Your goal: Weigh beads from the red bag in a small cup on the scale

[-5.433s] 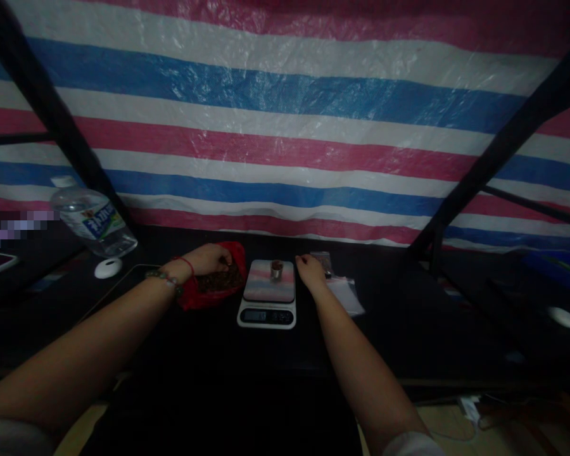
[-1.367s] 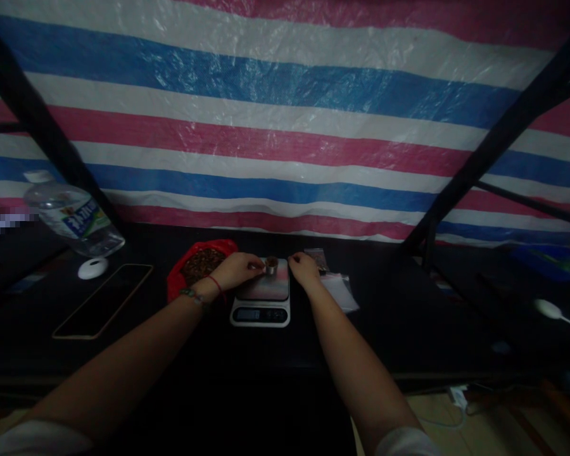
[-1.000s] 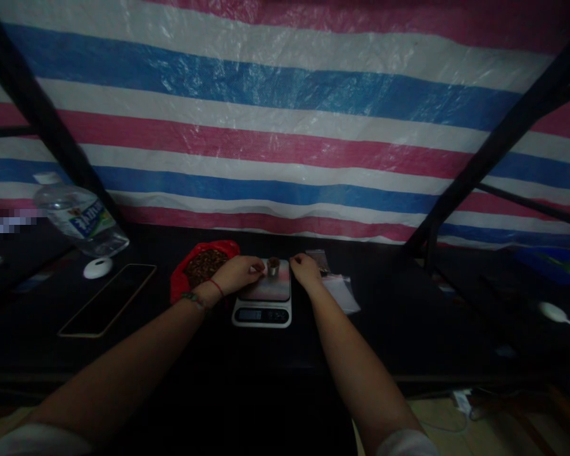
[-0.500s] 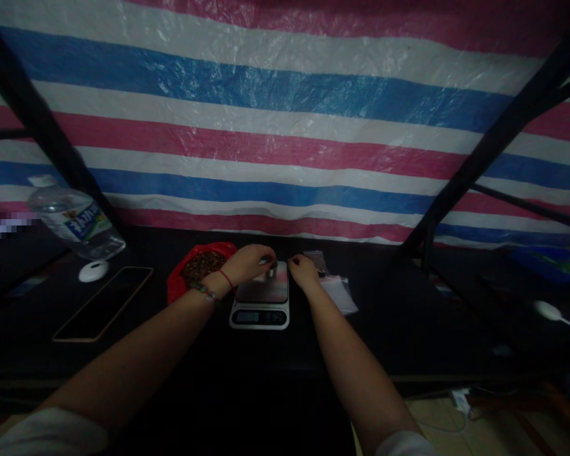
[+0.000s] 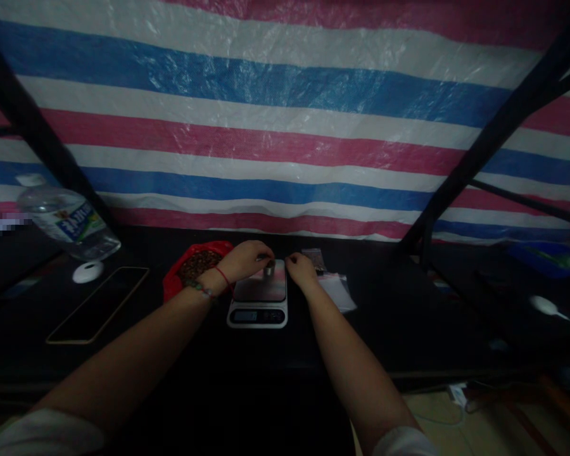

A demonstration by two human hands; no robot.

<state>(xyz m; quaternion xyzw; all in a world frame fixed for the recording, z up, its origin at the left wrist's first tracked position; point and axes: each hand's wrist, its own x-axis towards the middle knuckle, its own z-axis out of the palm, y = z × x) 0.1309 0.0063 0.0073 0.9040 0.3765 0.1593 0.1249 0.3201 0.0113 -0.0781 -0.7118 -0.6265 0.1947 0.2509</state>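
A white kitchen scale [image 5: 258,316] with a shiny metal top and a small display lies in front of me. On its top stands a small metal cup [image 5: 269,270]. My left hand [image 5: 245,259] reaches over the scale from the left, fingers pinched at the cup's rim; what they hold is too small to make out. My right hand [image 5: 302,270] rests by the scale's right edge with fingers curled closed, their contents hidden. Behind my left wrist, a red bag [image 5: 173,282] lies open, filled with small brown pieces [image 5: 200,265], partly covered by my arm.
Right of my right hand lie a small clear zip bag [image 5: 315,258] with bits inside and white empty bags [image 5: 339,292]. To the left are a phone [image 5: 97,306], a white oval case [image 5: 88,272] and a large plastic bottle [image 5: 69,218]. Dark metal bars [image 5: 479,152] slant at both sides.
The view has shifted slightly, so everything sits a little further left. My left fingers remain at the cup, and my right hand stays beside the scale.
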